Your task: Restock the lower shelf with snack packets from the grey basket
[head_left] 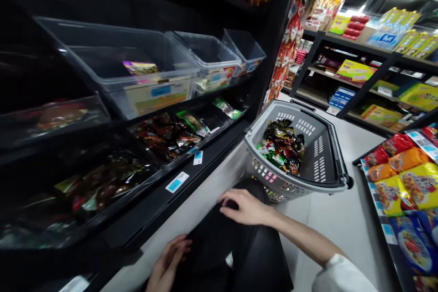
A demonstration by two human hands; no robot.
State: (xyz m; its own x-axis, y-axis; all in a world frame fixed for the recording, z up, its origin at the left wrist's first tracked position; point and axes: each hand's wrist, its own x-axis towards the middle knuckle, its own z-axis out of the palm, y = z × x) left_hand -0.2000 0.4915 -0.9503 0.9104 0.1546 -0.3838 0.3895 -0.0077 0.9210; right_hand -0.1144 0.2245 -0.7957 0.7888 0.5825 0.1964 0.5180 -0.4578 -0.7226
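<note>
My right hand (243, 207) rests fingers-down on my dark-trousered knee (219, 237), fingers spread and holding nothing. My left hand (168, 262) lies lower left against the same leg, fingers straight and together, empty. Just beyond my right hand a grey plastic shopping basket (328, 164) stands tilted on the floor. It holds several shiny snack packets (281, 146) in green, red and black wrappers.
Black shelving on the left carries clear plastic bins (137, 68) and trays of wrapped snacks (167, 134) with blue price tags (177, 181). On the right a low shelf shows red, orange and yellow bags (407, 173). More stocked shelves (369, 73) stand behind across a pale floor aisle.
</note>
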